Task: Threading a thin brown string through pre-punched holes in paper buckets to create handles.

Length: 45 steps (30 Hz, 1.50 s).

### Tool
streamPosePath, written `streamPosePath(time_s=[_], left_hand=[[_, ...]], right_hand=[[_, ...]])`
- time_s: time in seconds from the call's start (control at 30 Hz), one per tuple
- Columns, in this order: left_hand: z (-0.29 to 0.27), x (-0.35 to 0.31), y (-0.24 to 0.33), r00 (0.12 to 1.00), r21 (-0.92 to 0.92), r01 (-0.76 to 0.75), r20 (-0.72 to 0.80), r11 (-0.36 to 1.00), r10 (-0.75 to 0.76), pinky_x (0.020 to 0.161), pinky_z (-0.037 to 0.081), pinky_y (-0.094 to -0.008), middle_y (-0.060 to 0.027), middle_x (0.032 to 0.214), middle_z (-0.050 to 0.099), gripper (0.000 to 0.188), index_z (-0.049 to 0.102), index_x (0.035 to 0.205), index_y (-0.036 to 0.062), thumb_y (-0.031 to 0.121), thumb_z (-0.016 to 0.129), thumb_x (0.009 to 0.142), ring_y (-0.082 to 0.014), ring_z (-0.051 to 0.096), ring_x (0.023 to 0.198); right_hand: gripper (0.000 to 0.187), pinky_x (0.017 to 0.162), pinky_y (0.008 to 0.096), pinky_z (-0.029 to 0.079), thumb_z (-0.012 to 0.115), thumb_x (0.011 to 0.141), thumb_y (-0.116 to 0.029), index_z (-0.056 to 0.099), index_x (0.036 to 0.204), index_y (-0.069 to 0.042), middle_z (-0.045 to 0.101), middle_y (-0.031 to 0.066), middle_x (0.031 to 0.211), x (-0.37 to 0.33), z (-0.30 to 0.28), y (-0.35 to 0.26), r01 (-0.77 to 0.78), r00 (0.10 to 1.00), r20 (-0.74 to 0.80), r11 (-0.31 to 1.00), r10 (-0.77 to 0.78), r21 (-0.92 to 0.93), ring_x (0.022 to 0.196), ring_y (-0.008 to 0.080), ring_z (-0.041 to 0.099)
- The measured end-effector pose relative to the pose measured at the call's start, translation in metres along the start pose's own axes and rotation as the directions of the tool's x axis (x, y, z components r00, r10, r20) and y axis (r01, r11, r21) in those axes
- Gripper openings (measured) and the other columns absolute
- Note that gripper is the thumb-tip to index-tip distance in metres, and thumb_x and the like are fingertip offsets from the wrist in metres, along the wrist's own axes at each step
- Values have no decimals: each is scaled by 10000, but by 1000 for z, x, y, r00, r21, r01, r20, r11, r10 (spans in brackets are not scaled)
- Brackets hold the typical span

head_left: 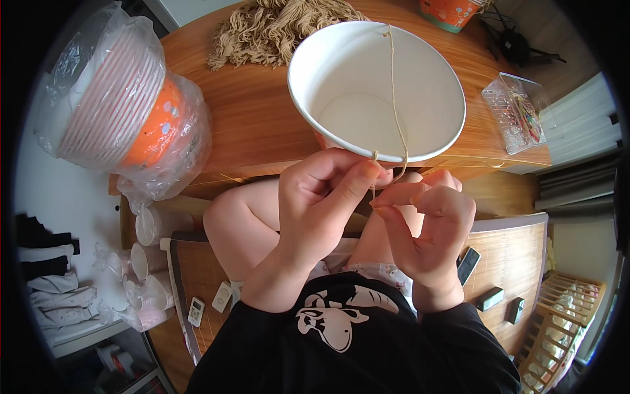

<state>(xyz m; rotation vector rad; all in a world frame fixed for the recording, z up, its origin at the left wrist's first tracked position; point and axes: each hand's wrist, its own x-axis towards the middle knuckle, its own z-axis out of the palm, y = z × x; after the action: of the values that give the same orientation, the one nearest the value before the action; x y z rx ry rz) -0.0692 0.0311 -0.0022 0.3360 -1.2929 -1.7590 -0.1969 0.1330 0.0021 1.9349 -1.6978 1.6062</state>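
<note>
A large paper bucket (315,79) with a white inside leans toward me at the table's edge, its mouth facing up. A thin beige string (396,98) crosses the mouth from a small knot at the far rim to the near rim. My left hand (308,203) pinches the string with thumb and forefinger just below the near rim. Close to its right, my right hand (433,220) has thumb and fingertips pressed together on the string's lower end. Fingers hide part of the string and the near rim.
Beige yarn bundles (262,36) lie behind the bucket. A plastic-wrapped stack of orange buckets (157,125) stands left. A clear box (515,115) of small items, a black device (512,43) and another orange bucket (449,10) are right. A phone (467,266) lies beside me.
</note>
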Motion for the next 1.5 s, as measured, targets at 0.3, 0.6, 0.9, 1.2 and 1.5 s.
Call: streamPosePath(time_s=[0.3, 0.6, 0.9, 1.2, 1.5], left_hand=[[-12, 1, -2, 989, -117, 93, 122, 989, -79, 856, 569, -290, -147, 981, 747, 184, 697, 1057, -63, 94, 619, 1002, -172, 710, 927], [-14, -10, -3, 981, -277, 99, 190, 956, -47, 908, 546, -294, -155, 1105, 724, 186, 671, 1131, -66, 31, 625, 978, -170, 691, 973], [-14, -12, 1, 960, -255, 241, 203, 936, -192, 765, 532, -215, -72, 1007, 721, 188, 682, 1113, -53, 33, 679, 945, -84, 660, 861], [-14, -7, 2, 941, -376, 329, 205, 866, -268, 889, 550, -275, -137, 1097, 721, 133, 708, 1049, -29, 40, 702, 934, -153, 678, 993], [-11, -2, 33, 892, -81, 450, 85, 889, -444, 491, 234, -226, 31, 640, 506, 203, 674, 979, 30, 231, 694, 964, -49, 353, 544]], right_hand=[[336, 773, 325, 337, 816, 714, -18, 578, 924, -129, 722, -53, 885, -2, -3, -7, -55, 998, 8, 997, 56, -59, 762, 166, 499], [390, 789, 353, 374, 646, 699, 115, 429, 927, -114, 757, 95, 1009, 2, -10, -12, 29, 999, -37, 985, -35, -169, 830, 220, 443], [356, 836, 342, 360, 837, 683, -37, 515, 804, -130, 753, -5, 1003, -4, -1, -4, 15, 1000, -15, 923, -22, -383, 910, 214, 436], [290, 809, 324, 291, 797, 655, -76, 712, 902, -200, 700, -137, 930, 1, -9, -17, 21, 999, 34, 944, -10, -328, 834, 139, 466], [295, 754, 337, 319, 736, 621, -119, 504, 793, -182, 706, -99, 967, 3, -14, -19, 123, 990, 107, 938, -93, -325, 784, 151, 454]])
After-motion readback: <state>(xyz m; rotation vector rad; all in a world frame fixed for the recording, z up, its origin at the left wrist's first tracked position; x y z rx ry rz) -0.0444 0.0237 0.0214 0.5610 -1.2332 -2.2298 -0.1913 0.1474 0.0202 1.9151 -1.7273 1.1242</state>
